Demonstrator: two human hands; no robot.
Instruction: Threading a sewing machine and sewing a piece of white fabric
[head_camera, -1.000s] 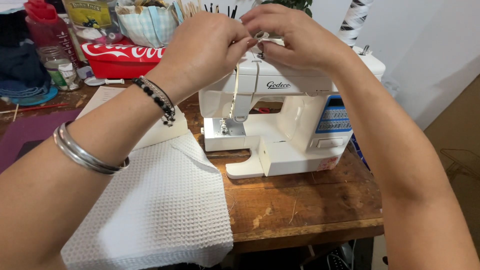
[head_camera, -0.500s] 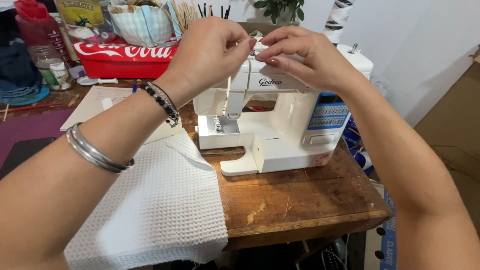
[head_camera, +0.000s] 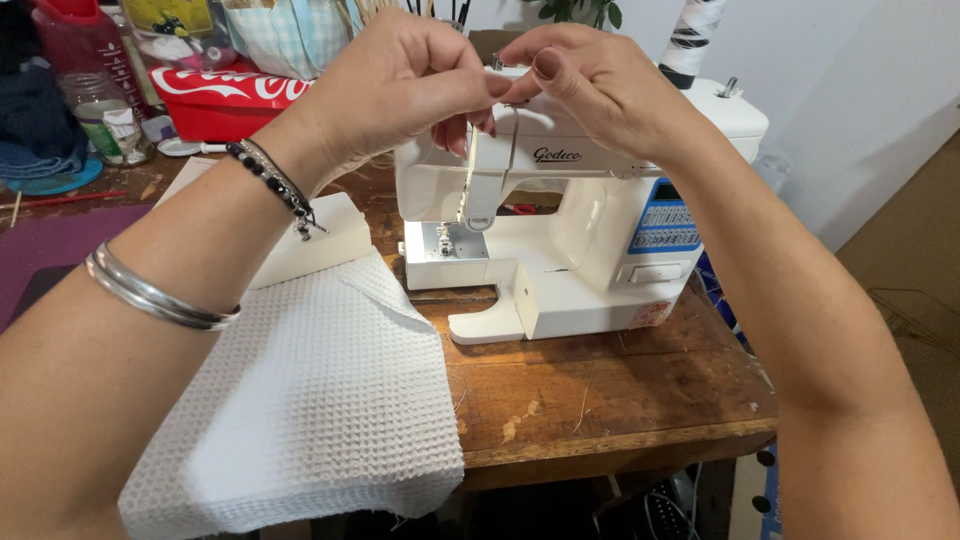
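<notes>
bare arms; left wrist wears a black beaded bracelet (head_camera: 270, 183) and silver bangles (head_camera: 155, 296).

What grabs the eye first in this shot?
Both hands meet at top centre, left hand and right hand, fingertips pinched together over the white sewing machine. Below left, a white waffle-weave cloth hangs over the worn wooden table. A red tin sits behind.

Thread, if any, between fingertips too thin to make out. Left hand (head_camera: 400, 85) and right hand (head_camera: 590, 85) cover top front of sewing machine (head_camera: 590, 230). White waffle cloth (head_camera: 310, 400) runs off bottom edge. Red tin (head_camera: 215, 100) half hidden behind left wrist. Plant (head_camera: 580, 12) and spool (head_camera: 690, 40) cut off at top.
</notes>
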